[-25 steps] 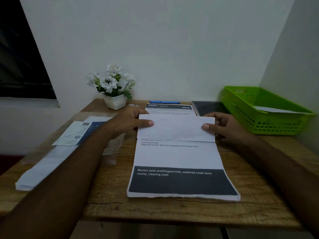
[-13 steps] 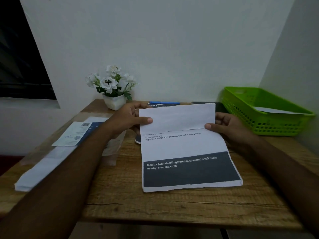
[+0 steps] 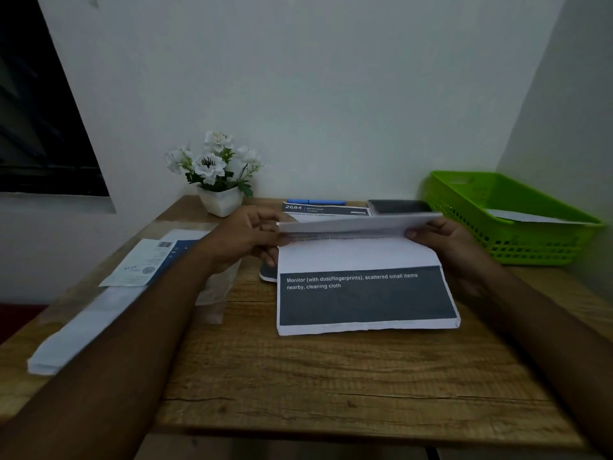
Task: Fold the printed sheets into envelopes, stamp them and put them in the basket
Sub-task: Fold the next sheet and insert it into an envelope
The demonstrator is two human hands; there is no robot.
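Observation:
A printed sheet [image 3: 361, 293] with a dark band of white text lies on the wooden table [image 3: 298, 376], its top third folded toward me and lifted. My left hand [image 3: 245, 237] pinches the fold's left end and my right hand [image 3: 444, 240] pinches its right end. More printed sheets [image 3: 326, 210] lie behind it. A green basket [image 3: 504, 224] stands at the right with a white envelope [image 3: 527, 216] inside. A small dark object [image 3: 268, 273] peeks out under the sheet's left edge; I cannot tell what it is.
A white pot of white flowers [image 3: 219, 180] stands at the back. A blue pen [image 3: 316, 202] and a dark flat object [image 3: 398, 206] lie by the wall. A stack of white envelopes and a printed leaflet [image 3: 146, 263] sit on the left.
Both hands lifted the sheet's folded top off the table and drew the whole sheet away from me; the folded flap now tilts nearly edge-on.

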